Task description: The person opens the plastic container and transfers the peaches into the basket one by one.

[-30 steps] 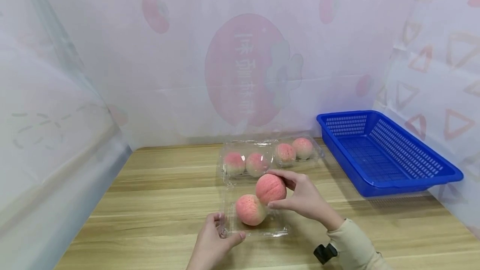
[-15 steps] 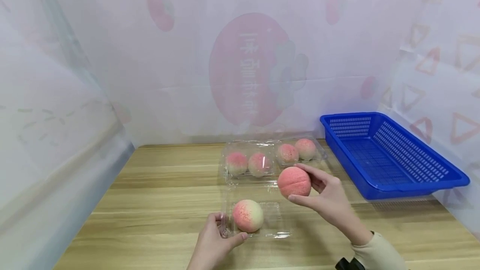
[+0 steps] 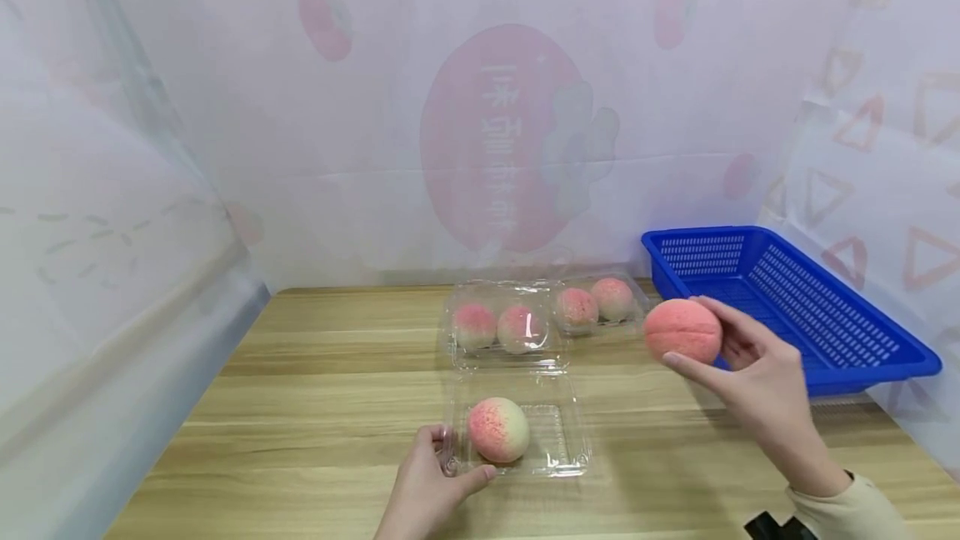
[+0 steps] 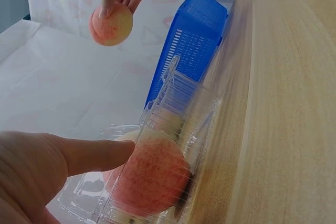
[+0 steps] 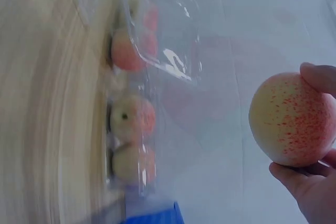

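My right hand (image 3: pixel 765 390) holds a pink peach (image 3: pixel 682 332) in the air, thumb in front and fingers behind, over the near left edge of the blue basket (image 3: pixel 855 375). In the right wrist view the same peach (image 5: pixel 289 121) shows a cream side with red specks. My left hand (image 3: pixel 426 482) grips the front left corner of a clear plastic clamshell box (image 3: pixel 577 423) with its lid up. One peach (image 3: pixel 498 430) lies in the left half of that box. In the left wrist view my thumb (image 4: pixel 100 156) reaches across the box wall; the other fingers are mostly hidden there.
Behind the raised lid stands a clear box holding two peaches (image 3: pixel 474 327). To its right is another clear box with two peaches (image 3: pixel 612 298). The blue basket stands at the table's right edge. Printed white sheets (image 3: pixel 360 190) enclose the wooden table (image 3: pixel 315 407).
My right hand has lifted the pink peach out of the box and carried it right and up toward the basket. The other peach has rolled slightly. My left hand stays at the box corner.
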The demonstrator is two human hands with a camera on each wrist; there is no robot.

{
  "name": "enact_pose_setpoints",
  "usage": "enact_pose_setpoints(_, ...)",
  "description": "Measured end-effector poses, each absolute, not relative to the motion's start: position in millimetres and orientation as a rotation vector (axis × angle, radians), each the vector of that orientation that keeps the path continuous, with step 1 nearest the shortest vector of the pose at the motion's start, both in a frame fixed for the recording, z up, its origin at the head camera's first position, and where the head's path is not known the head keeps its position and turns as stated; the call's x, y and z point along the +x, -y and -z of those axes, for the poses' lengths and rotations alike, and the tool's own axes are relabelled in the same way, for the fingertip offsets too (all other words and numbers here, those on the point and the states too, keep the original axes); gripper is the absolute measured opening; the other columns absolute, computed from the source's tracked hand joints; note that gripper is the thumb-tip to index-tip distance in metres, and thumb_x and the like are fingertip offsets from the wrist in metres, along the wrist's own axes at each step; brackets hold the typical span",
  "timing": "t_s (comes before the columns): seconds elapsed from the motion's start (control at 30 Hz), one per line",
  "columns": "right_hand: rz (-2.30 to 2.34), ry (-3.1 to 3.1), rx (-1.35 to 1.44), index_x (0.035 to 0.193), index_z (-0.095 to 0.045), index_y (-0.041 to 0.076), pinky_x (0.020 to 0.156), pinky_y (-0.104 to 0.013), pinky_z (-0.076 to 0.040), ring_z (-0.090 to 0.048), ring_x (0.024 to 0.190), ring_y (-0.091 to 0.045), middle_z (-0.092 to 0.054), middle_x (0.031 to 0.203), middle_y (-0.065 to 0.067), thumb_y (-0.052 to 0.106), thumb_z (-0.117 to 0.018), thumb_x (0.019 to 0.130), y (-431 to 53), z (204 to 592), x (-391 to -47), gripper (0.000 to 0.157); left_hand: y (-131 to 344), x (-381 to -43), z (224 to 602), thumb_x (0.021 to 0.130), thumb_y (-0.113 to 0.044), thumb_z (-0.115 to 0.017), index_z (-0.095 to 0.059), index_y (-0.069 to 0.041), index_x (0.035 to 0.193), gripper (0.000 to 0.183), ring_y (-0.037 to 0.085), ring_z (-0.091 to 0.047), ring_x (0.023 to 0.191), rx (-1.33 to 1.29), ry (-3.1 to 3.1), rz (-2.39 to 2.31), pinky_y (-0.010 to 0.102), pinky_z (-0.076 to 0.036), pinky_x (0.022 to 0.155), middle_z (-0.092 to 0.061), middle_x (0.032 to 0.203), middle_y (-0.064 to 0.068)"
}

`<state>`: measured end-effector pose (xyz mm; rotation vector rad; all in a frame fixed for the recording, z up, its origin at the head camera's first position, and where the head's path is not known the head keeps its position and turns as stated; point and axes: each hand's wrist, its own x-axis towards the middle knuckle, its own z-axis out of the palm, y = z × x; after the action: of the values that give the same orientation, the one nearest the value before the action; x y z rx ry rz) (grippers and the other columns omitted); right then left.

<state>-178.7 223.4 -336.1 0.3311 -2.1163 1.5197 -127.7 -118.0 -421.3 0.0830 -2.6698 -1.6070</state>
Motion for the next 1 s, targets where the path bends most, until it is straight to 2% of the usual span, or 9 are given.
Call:
enact_pose_setpoints(0.17, -1.649, 2.037, 0.190, 0.126, -0.050, 0.006, 0.075, -0.019, -0.047, -0.056, 0.102, -0.013, -0.055, 0.118, -0.011, -0.005, -0.077, 0.064, -254, 333, -181, 0.068, 118, -127, 421, 0.061, -0.036, -0.081, -0.039, 0.007, 0.116, 0.082, 0.036, -0.052, 0.100, 0.069, 2.677, 1.605, 0.045, -0.046, 0.082, -0.051, 0.113, 0.027)
enact_pose_setpoints(0.37, -1.854, 1.931, 0.129, 0.126, -0.050, 0.005, 0.073, -0.017, -0.047, -0.057, 0.097, -0.006, -0.059, 0.114, -0.001, -0.008, -0.073, 0.068, -293, 340, -189, 0.064, 117, -128, 422, 0.059, -0.037, -0.081, -0.040, 0.006, 0.116, 0.082, 0.035, -0.052, 0.100, 0.083, 2.684, 1.630, 0.046, -0.045, 0.083, -0.050, 0.114, 0.024)
enact_pose_setpoints(0.6, -1.555, 2.179, -0.078, 0.129, -0.047, 0.007, 0.071, -0.011, -0.045, -0.054, 0.093, 0.006, -0.057, 0.111, 0.008, 0.007, -0.077, 0.069, -316, 354, -195, 0.067, 117, -128, 422, 0.060, -0.037, -0.081, -0.039, 0.006, 0.117, 0.082, 0.036, -0.051, 0.102, 0.091, 2.694, 1.613, 0.046, -0.045, 0.083, -0.050, 0.114, 0.025)
enact_pose_setpoints(0.77, -1.524, 2.186, -0.124, 0.128, -0.048, 0.005, 0.069, -0.011, -0.046, -0.055, 0.090, 0.006, -0.058, 0.104, 0.012, 0.008, -0.078, 0.067, -319, 360, -197, 0.068, 117, -128, 421, 0.060, -0.036, -0.081, -0.041, 0.005, 0.116, 0.080, 0.036, -0.051, 0.102, 0.099, 2.682, 1.608, 0.046, -0.044, 0.084, -0.051, 0.114, 0.024)
enact_pose_setpoints(0.87, -1.435, 2.222, -0.142, 0.128, -0.048, 0.006, 0.069, -0.010, -0.045, -0.054, 0.090, 0.007, -0.058, 0.106, 0.010, 0.012, -0.079, 0.067, -322, 360, -200, 0.068, 117, -128, 421, 0.060, -0.036, -0.081, -0.041, 0.004, 0.115, 0.080, 0.036, -0.051, 0.102, 0.108, 2.680, 1.607, 0.046, -0.044, 0.084, -0.051, 0.114, 0.023)
enact_pose_setpoints(1.0, -1.335, 2.302, -0.194, 0.131, -0.045, 0.008, 0.069, -0.007, -0.044, -0.051, 0.092, 0.010, -0.055, 0.118, -0.001, 0.021, -0.078, 0.069, -331, 357, -205, 0.071, 116, -128, 421, 0.060, -0.036, -0.081, -0.040, 0.005, 0.116, 0.081, 0.037, -0.050, 0.105, 0.100, 2.676, 1.628, 0.046, -0.044, 0.085, -0.049, 0.116, 0.025)
